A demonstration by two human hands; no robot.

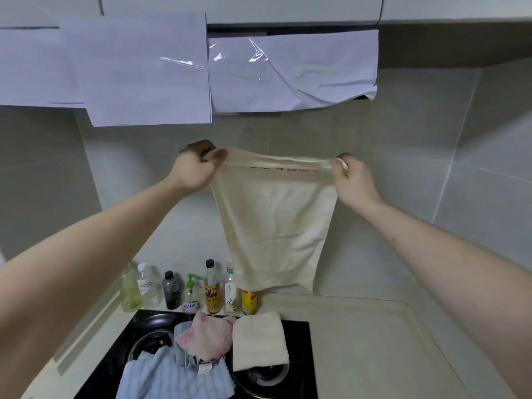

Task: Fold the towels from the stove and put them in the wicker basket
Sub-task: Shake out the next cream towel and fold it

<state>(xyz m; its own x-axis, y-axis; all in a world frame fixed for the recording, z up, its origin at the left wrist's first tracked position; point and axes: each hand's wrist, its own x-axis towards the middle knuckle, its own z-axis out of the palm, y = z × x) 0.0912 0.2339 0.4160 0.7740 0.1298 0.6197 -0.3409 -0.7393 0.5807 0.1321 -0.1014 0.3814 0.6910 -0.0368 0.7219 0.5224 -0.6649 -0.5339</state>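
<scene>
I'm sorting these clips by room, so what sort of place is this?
Most likely a home kitchen. A black gas stove is set into a pale counter, a row of sauce and oil bottles stands along the tiled wall, and a paper-covered hood hangs above.

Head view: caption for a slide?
Both hands hold a cream towel stretched above the stove, where other towels lie.

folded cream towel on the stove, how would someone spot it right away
Start at the black stove below the row of bottles. The folded cream towel lies over its right burner. Unlike the pink cloth and blue towel beside it, it is plain and neatly squared.
</scene>
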